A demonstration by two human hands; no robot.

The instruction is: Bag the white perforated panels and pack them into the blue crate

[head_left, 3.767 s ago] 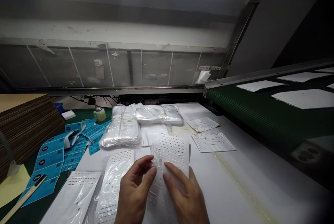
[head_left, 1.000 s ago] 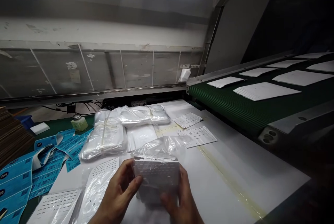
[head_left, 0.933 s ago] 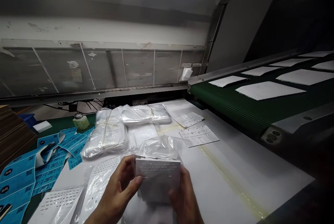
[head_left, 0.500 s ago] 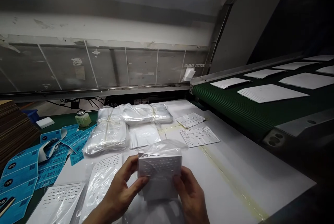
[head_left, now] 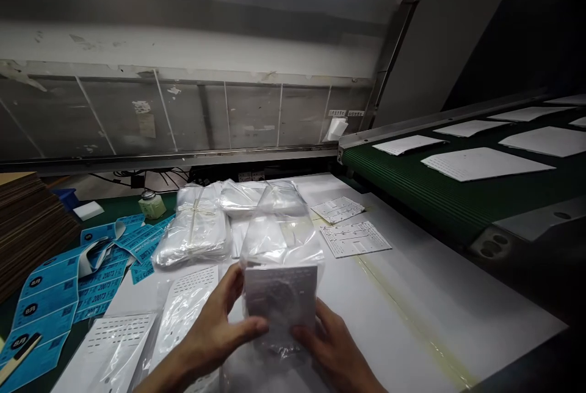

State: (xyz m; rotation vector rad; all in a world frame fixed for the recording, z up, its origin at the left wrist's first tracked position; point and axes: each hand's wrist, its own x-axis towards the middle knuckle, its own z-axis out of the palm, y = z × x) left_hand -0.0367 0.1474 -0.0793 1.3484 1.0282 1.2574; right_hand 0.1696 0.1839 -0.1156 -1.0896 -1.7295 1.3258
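A stack of white boards (head_left: 281, 298) stands between my hands, inside a clear plastic bag (head_left: 284, 240) whose loose end stretches away over the table. My left hand (head_left: 220, 326) grips its left edge, thumb across the near face. On the right edge, my right hand (head_left: 327, 338) holds the stack with its thumb in front and fingers along the side. Two bagged stacks of slotted white boards (head_left: 121, 344) lie at the lower left. Beyond my hands rest tied bundles of clear bags (head_left: 196, 228).
Two loose white boards (head_left: 356, 239) lie on the white-covered table (head_left: 412, 277). A green conveyor belt (head_left: 398, 179) carrying several white boards rises at right. Blue label sheets (head_left: 46, 301), a small bottle (head_left: 152, 204) and stacked brown cardboard (head_left: 32, 222) are at left.
The bag's loose end, crumpled behind the stack before, now extends away from me. The stack's slotted upper face has become less distinct behind the plastic. Both hands still hold it.
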